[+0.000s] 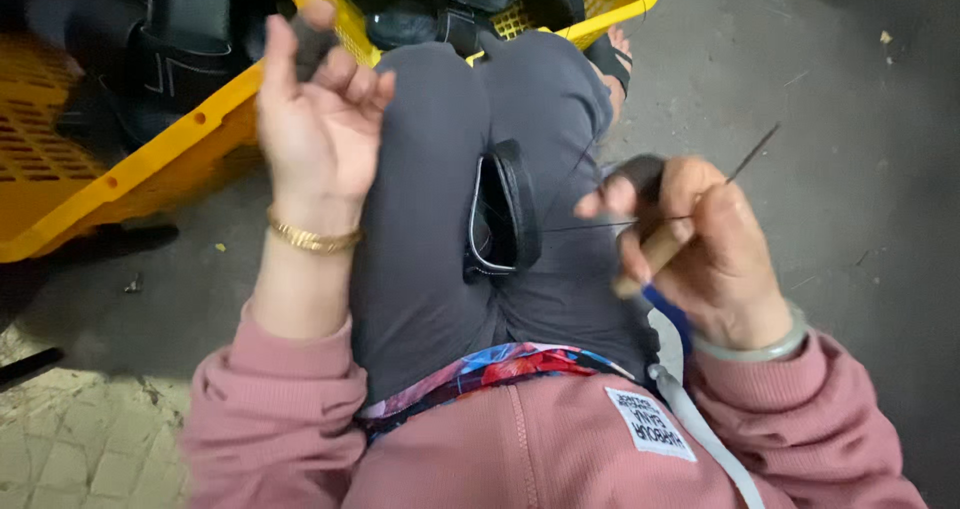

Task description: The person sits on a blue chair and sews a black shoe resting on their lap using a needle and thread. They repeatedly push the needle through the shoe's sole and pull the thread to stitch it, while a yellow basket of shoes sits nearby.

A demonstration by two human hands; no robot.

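**Stitching under way on a black strap piece**

Pink sweatshirt hem [520, 449] fills the bottom of the view, above grey-trousered knees. Wedged between the knees sits a black strap piece [503, 209] with a pale edge. The right hand [700, 244] grips a wooden-handled awl [690, 214], its needle pointing up and away, and a thin thread [590, 226] runs taut from it to the piece. The left hand [318, 119] is raised, loosely open, holding nothing that I can make out. By my reading, a stitch is being drawn through; how much seam remains cannot be told. More black parts lie in the yellow crates [160, 159] ahead.
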